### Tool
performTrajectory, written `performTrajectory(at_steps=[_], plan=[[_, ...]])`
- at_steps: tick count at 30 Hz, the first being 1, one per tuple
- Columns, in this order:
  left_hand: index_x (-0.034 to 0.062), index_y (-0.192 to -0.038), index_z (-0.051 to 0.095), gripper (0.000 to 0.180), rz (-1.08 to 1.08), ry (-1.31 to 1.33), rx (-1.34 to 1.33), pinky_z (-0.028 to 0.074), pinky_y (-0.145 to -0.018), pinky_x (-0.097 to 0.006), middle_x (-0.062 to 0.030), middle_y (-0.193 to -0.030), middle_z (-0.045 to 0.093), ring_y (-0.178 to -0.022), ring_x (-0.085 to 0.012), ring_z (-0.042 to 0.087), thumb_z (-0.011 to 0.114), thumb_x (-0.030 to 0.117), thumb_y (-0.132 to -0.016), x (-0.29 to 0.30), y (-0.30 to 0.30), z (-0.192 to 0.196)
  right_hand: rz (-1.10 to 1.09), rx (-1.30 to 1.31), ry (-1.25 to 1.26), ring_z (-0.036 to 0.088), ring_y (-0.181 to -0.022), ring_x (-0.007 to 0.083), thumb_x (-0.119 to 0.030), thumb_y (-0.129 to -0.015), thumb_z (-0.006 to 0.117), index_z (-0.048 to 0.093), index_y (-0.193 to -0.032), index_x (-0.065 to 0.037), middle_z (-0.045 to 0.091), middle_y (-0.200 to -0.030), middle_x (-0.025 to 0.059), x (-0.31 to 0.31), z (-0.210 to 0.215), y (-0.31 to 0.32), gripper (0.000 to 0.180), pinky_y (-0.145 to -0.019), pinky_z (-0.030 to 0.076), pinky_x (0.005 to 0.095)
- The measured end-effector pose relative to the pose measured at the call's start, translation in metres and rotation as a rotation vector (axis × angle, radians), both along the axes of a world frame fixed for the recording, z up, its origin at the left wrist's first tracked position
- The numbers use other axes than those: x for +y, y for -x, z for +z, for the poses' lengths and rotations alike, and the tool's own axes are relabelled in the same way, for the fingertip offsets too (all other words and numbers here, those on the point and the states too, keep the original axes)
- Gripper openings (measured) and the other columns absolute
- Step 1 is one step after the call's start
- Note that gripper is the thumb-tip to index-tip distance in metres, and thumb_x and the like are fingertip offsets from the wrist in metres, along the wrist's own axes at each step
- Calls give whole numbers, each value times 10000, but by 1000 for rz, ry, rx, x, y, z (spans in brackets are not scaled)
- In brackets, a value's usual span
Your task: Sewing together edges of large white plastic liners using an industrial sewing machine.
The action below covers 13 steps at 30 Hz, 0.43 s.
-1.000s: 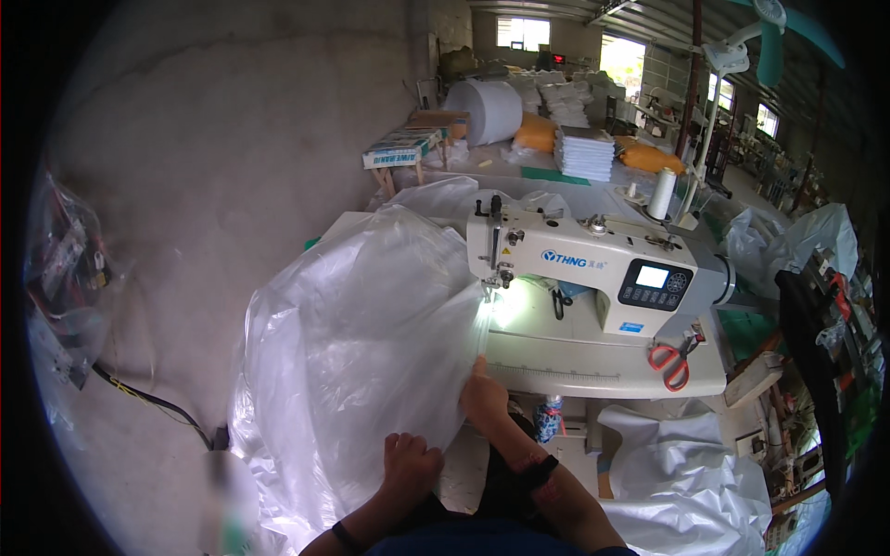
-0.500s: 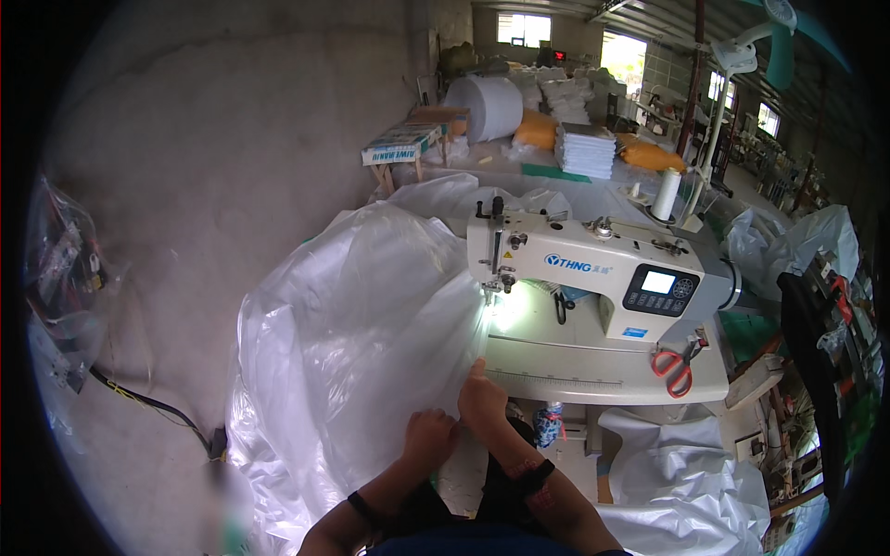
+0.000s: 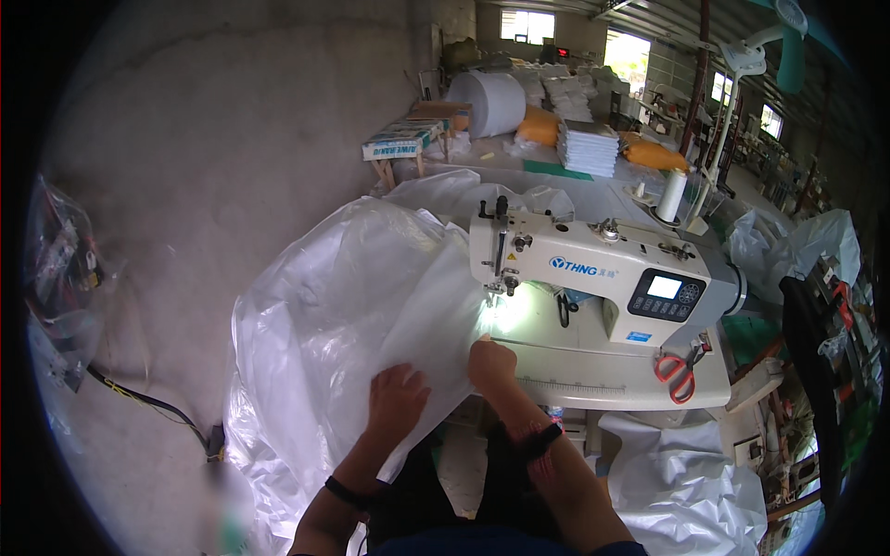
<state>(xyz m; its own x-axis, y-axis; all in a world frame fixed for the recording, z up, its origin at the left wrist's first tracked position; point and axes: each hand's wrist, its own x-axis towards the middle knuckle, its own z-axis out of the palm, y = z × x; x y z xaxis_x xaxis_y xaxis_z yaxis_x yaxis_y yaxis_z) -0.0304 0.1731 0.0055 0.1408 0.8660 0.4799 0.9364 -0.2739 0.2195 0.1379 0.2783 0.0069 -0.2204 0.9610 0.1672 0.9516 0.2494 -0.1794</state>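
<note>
A big sheet of translucent white plastic (image 3: pixel 343 296) lies bunched over the left of the sewing table and hangs down its front. Its right edge runs up to the needle area of a white sewing machine (image 3: pixel 584 255), where a bright lamp shines. Close in front of the needle, my right hand (image 3: pixel 491 364) is closed on that edge. My left hand (image 3: pixel 399 404) rests on the sheet to the left and nearer to me, its fingers apart and slightly bent.
Red-handled scissors (image 3: pixel 679 375) lie at the table's right, and small black snips (image 3: pixel 564 308) under the machine arm. A thread cone (image 3: pixel 671 195) stands behind the machine. More white sheeting (image 3: pixel 681 477) hangs at the lower right. A black cable (image 3: pixel 153 403) crosses the floor at left.
My left hand has moved left and up, from a closed shape to fingers apart on the sheet. My right hand has moved slightly up and right, nearer the needle, its finger now curled in.
</note>
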Motion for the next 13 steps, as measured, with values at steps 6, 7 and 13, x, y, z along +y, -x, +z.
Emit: performTrajectory(at_steps=[6,7,13], plan=[[156,-1119,582,352,0,-16,75,352,-921,-475,-101,-1205,511,-1121,-307,466,607,314,-805,28,36,-5,-59,45,93,667,-762,261,-142,-825,491,595,-1004,25,665,-835,143,33,12,-4,266,-635,522,373],[171,-1146,568,371,-7,9,91,334,-935,-502,-97,-1226,500,-1150,-314,449,602,327,-811,34,38,-7,-55,4,179,663,-802,269,-145,-833,494,571,-1050,14,659,-903,161,36,15,-5,279,-666,523,376],[206,-1258,498,486,46,231,135,255,-980,-606,-94,-1388,375,-1285,-329,337,566,428,-832,84,45,-9,-186,40,151,602,-995,348,-158,-813,522,569,-1074,-18,534,-1205,202,36,11,8,300,-763,512,356]])
